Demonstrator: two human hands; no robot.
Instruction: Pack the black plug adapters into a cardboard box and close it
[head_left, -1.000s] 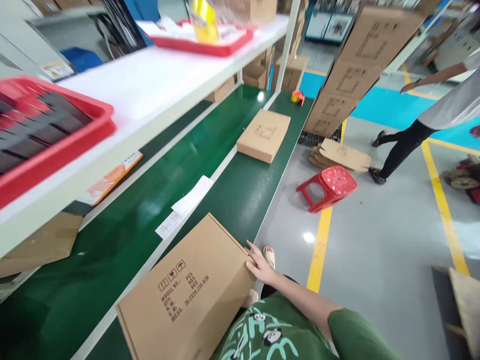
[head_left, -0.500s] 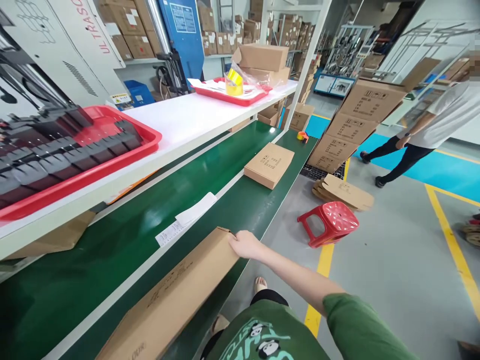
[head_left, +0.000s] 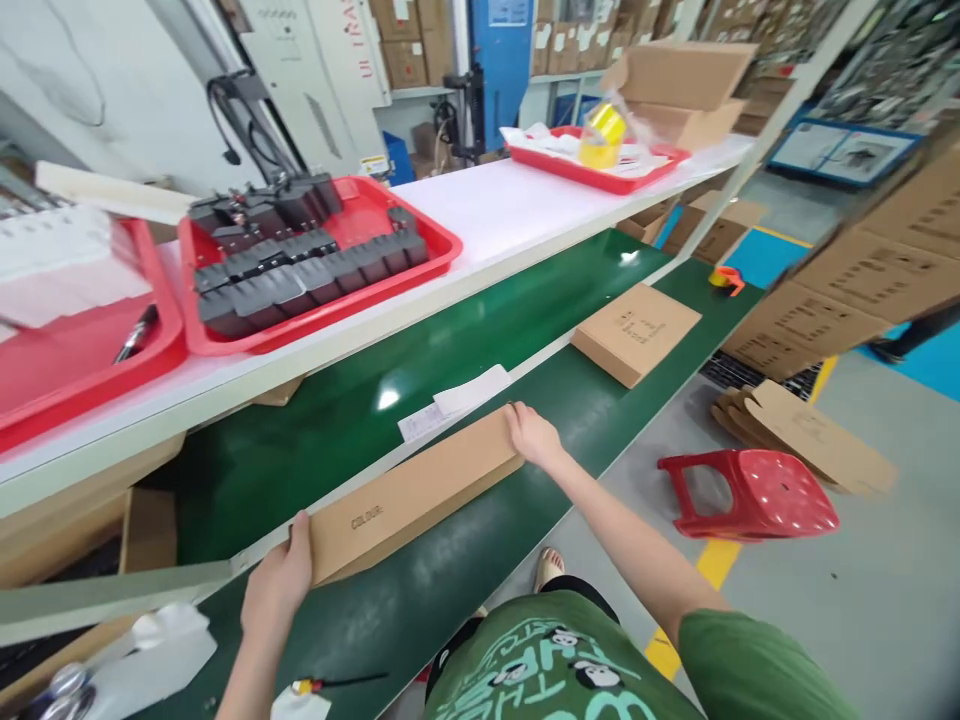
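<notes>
A long flat cardboard box (head_left: 412, 492) printed "COLOUR:" stands on its edge on the green conveyor belt (head_left: 480, 530). My left hand (head_left: 279, 582) grips its near left end. My right hand (head_left: 532, 436) holds its far right end. Just behind the box, white paper slips (head_left: 457, 402) lie on the belt. A second, smaller cardboard box (head_left: 636, 330) lies flat further along the belt.
A white shelf (head_left: 495, 215) above the belt carries red trays of black parts (head_left: 300, 262) and a far red tray (head_left: 592, 160) with yellow tape. A red stool (head_left: 750, 492) lies tipped on the floor beside flattened cartons (head_left: 814, 435). Stacked cartons (head_left: 847, 300) stand at right.
The box went from lying flat to standing on its edge on the belt. My left hand came into view gripping its near end. My view swung left; the walking person is gone.
</notes>
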